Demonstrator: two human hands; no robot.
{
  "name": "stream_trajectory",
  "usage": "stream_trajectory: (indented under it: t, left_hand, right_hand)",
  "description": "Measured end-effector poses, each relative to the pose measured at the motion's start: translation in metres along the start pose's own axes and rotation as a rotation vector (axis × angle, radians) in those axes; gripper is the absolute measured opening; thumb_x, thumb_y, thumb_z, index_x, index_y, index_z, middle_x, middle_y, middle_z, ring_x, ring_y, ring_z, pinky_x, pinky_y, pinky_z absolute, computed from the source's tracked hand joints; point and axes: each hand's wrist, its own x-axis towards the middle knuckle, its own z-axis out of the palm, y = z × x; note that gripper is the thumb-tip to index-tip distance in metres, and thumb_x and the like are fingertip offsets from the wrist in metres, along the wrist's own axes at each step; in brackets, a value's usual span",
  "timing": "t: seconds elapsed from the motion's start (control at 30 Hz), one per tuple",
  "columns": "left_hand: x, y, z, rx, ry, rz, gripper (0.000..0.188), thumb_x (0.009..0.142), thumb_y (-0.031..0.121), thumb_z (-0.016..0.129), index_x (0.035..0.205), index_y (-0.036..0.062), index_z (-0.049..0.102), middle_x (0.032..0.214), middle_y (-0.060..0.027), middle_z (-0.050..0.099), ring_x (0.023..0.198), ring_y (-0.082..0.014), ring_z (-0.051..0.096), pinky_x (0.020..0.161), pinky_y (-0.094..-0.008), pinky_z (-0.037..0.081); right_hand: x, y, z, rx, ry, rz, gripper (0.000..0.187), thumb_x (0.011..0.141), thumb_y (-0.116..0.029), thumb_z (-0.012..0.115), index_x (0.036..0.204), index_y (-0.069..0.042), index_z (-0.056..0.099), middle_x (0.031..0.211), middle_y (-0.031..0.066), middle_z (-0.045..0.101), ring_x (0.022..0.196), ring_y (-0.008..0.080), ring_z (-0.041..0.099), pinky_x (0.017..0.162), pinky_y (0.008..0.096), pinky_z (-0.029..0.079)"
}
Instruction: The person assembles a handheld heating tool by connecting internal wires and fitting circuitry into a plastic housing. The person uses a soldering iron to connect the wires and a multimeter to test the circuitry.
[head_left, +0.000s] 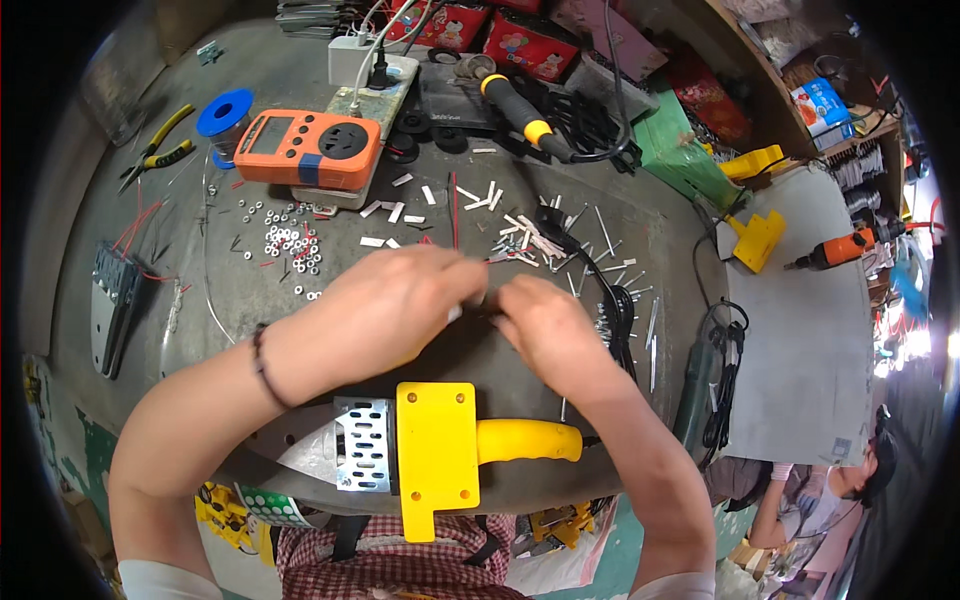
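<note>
My left hand (405,300) and my right hand (548,325) meet over the middle of the bench, fingertips pinched close together. What they hold between them is too small and blurred to make out. Just below, near the bench's front edge, lies a yellow-handled tool (438,450) with a perforated metal guard (364,445) and a flat metal blade pointing left. Beyond my fingers are scattered white sleeves (395,212) and a thin red wire (455,210). To the right of them sits a pile of white sleeves and metal pins (530,238).
An orange meter (310,150), a blue spool (225,112) and yellow-black pliers (160,150) are at the back left. Small white rings (290,245) lie in front. A black-and-yellow soldering iron (515,108) rests at the back. Another person (820,500) sits at the right.
</note>
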Motion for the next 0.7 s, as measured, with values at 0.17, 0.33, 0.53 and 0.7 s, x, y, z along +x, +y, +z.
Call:
stream_trajectory:
  t: [0.17,0.33,0.53,0.7]
  left_hand:
    - [0.027,-0.013,0.033,0.021,0.139,-0.059,0.031,0.072,-0.003,0.058,0.100,0.0038,0.047,0.084,-0.0137,0.059,0.084,-0.0343,0.059,0.074,-0.0415,0.048]
    - [0.033,-0.012,0.034,0.237,0.039,0.139,0.022,0.076,0.010,0.054,0.096,0.0032,0.049,0.086,-0.0116,0.057,0.087,-0.0270,0.058,0.074,-0.0346,0.049]
    - [0.031,-0.019,0.038,0.378,-0.022,0.172,0.020,0.072,0.009,0.058,0.088,0.0035,0.049,0.088,-0.0110,0.054,0.089,-0.0269,0.056,0.076,-0.0343,0.048]
    - [0.027,-0.010,0.036,0.237,0.090,0.125,0.023,0.071,0.004,0.061,0.093,0.0041,0.054,0.089,-0.0116,0.054,0.088,-0.0294,0.057,0.076,-0.0369,0.048]
  right_hand:
    - [-0.004,-0.020,0.010,-0.198,0.030,-0.119,0.014,0.075,-0.004,0.052,0.089,-0.002,0.056,0.088,0.0140,0.056,0.089,0.0283,0.057,0.078,0.0372,0.049]
    - [-0.009,-0.011,0.004,0.128,0.086,-0.001,0.021,0.075,-0.006,0.062,0.096,-0.002,0.058,0.084,0.0121,0.056,0.073,0.0251,0.061,0.067,0.0345,0.051]
    - [-0.062,-0.072,-0.040,0.686,-0.244,0.174,0.011,0.075,-0.006,0.069,0.086,-0.005,0.064,0.078,0.0056,0.057,0.059,0.0182,0.055,0.055,0.0272,0.045]
    - [-0.080,-0.086,-0.027,0.614,-0.204,0.014,0.016,0.079,-0.007,0.064,0.094,-0.004,0.058,0.090,0.0085,0.054,0.079,0.0280,0.059,0.068,0.0356,0.050]
